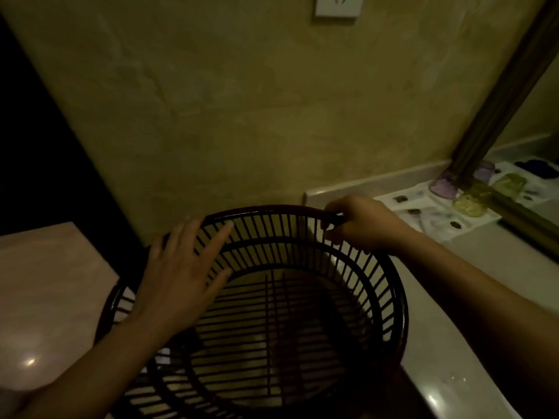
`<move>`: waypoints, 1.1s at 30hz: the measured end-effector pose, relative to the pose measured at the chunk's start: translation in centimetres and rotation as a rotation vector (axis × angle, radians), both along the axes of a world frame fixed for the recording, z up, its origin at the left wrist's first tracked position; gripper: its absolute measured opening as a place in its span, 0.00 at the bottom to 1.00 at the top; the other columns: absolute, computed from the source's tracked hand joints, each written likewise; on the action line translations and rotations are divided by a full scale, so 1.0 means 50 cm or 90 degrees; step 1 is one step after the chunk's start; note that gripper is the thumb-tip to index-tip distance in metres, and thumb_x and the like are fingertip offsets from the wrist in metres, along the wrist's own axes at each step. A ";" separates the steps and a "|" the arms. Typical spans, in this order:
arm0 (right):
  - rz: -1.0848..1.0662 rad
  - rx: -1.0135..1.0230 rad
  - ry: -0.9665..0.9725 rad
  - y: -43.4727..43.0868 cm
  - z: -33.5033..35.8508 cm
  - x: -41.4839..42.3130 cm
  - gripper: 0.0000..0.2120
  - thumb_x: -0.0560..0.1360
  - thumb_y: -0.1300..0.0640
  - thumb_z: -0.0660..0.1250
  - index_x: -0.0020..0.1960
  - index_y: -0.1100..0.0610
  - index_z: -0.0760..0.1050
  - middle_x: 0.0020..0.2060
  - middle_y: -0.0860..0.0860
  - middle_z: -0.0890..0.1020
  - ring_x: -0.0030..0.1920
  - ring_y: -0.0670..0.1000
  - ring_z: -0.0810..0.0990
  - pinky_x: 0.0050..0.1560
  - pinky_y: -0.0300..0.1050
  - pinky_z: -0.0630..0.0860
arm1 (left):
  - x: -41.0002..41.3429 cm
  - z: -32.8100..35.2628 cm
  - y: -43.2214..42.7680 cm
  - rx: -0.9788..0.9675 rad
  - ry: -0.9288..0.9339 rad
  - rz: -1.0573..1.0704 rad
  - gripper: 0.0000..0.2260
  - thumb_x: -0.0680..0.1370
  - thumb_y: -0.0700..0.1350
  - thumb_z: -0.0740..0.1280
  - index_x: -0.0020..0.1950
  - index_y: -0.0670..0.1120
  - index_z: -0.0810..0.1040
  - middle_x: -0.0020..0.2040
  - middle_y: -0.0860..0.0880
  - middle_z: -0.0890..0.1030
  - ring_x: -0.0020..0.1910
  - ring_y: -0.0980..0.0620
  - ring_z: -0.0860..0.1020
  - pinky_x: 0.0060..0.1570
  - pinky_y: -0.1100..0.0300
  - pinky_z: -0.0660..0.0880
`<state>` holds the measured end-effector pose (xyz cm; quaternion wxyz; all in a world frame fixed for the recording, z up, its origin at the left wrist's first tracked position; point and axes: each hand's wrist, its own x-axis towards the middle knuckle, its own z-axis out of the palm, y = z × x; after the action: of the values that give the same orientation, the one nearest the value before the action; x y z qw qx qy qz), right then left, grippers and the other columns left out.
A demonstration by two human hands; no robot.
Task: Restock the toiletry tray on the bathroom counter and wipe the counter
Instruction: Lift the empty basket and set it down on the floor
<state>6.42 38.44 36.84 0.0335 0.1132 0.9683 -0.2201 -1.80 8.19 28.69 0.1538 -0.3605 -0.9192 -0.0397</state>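
**Head view: basket in hand, tray and table not yet touched**

Head view shows both hands busy with a round, dark basket (272, 209), not with the toiletry tray (472, 226). The right hand (360, 225) curls over the far rim and grips it. The left hand (181, 276) is spread wide, fingers straight, and seems to lie flat against the slats near the rim; blur hides whether it truly touches. It holds nothing.

The tray sits well apart from the hands, at the back right of the table (438, 373), just beside the mirror frame (496, 95). Judging by this, restocking is not finished: a few small dark sachets lie on the tray, and no new stock shows in either hand. No cloth is in sight, so the wiping looks still to come.

The basket is thin, glossy, vertical slats joined by hoops, with a grid bottom, likely hard plastic; its inside appears bare. The tray is flat, white and rectangular. A purple tumbler (444, 186) and a yellow-green tumbler (470, 204), both translucent, stand on it by the mirror. The table is pale, smooth and shiny, catching spots of light. The wall (242, 101) behind is mottled beige stone.
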 end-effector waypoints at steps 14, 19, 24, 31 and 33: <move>-0.029 -0.054 -0.128 -0.080 -0.336 -0.014 0.06 0.71 0.47 0.71 0.47 0.41 0.76 0.39 0.42 0.79 0.43 0.47 0.79 0.38 0.41 0.69 | 0.087 -0.253 -0.212 -0.061 -0.231 0.127 0.32 0.77 0.68 0.47 0.75 0.54 0.66 0.76 0.40 0.63 0.75 0.37 0.59 0.63 0.29 0.61; -0.008 -0.040 -0.140 -0.077 -0.459 -0.034 0.14 0.73 0.44 0.68 0.58 0.43 0.78 0.48 0.46 0.83 0.47 0.49 0.81 0.43 0.42 0.71 | 0.087 -0.365 -0.198 -0.087 -0.275 0.145 0.35 0.75 0.70 0.43 0.74 0.53 0.67 0.76 0.41 0.62 0.76 0.39 0.55 0.66 0.31 0.59; -0.011 0.008 -0.160 -0.075 -0.584 -0.067 0.16 0.75 0.42 0.65 0.62 0.43 0.76 0.53 0.48 0.83 0.53 0.53 0.81 0.46 0.45 0.75 | 0.076 -0.485 -0.174 -0.104 -0.337 0.188 0.32 0.73 0.65 0.49 0.74 0.54 0.67 0.77 0.43 0.61 0.77 0.40 0.52 0.69 0.31 0.54; -0.025 -0.003 -0.239 -0.085 -0.829 -0.104 0.19 0.74 0.41 0.64 0.64 0.40 0.73 0.57 0.47 0.81 0.56 0.52 0.80 0.51 0.47 0.77 | 0.084 -0.718 -0.182 -0.066 -0.434 0.200 0.32 0.73 0.66 0.47 0.74 0.55 0.67 0.78 0.45 0.57 0.78 0.42 0.47 0.70 0.31 0.54; -0.037 0.000 -0.257 -0.079 -0.898 -0.115 0.19 0.74 0.40 0.65 0.64 0.39 0.73 0.58 0.47 0.81 0.57 0.53 0.80 0.52 0.46 0.76 | 0.078 -0.783 -0.184 -0.083 -0.451 0.179 0.34 0.73 0.66 0.45 0.75 0.55 0.65 0.78 0.44 0.56 0.78 0.42 0.46 0.70 0.32 0.54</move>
<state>0.70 34.47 -8.06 0.2207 0.1830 0.9382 -0.1939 2.11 -0.99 -10.48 -0.1923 -0.2037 -0.9565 -0.0816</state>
